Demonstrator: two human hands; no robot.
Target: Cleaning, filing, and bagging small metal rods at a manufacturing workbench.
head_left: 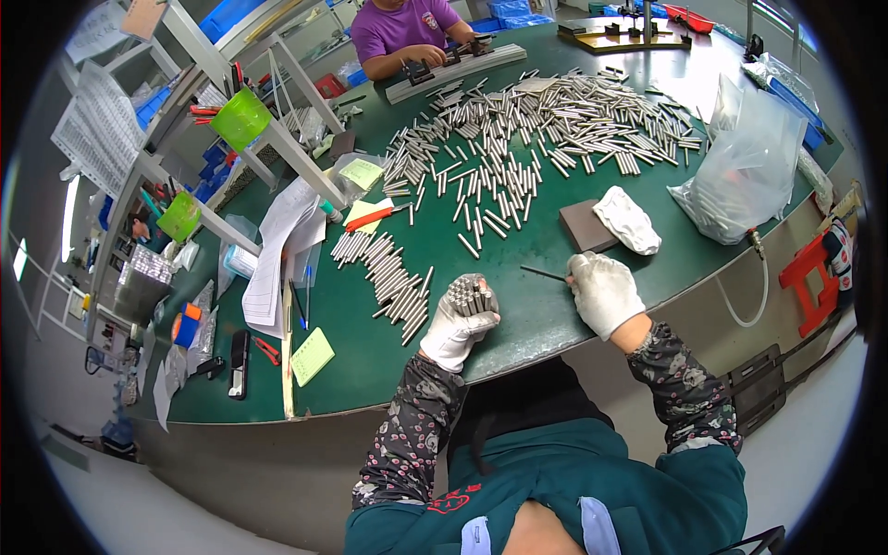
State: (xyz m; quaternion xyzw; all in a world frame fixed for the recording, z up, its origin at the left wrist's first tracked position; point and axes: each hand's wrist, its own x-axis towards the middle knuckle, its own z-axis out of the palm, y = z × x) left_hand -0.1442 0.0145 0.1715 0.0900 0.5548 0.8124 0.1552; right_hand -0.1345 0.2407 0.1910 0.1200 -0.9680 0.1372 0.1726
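My left hand (451,335), in a white glove, is closed around a bundle of short metal rods (470,295), their ends facing up. To its right, apart from it, my gloved right hand (604,294) grips a thin dark stick-like tool (540,272) pointing left, just above the green table. I cannot make out the tool's kind. Beside my left hand lies a row of loose metal rods (387,277). Farther off spreads a large heap of similar rods (555,116). Just beyond my right hand are a brown block (585,227) and a crumpled white cloth (629,222).
A clear plastic bag (751,171) stands at the table's right side. An orange utility knife (375,218), papers (268,268), a yellow-green note pad (313,356) and red-handled pliers (266,350) lie to the left. Across the table (518,342) a person in purple (398,37) works at a metal rail (458,72).
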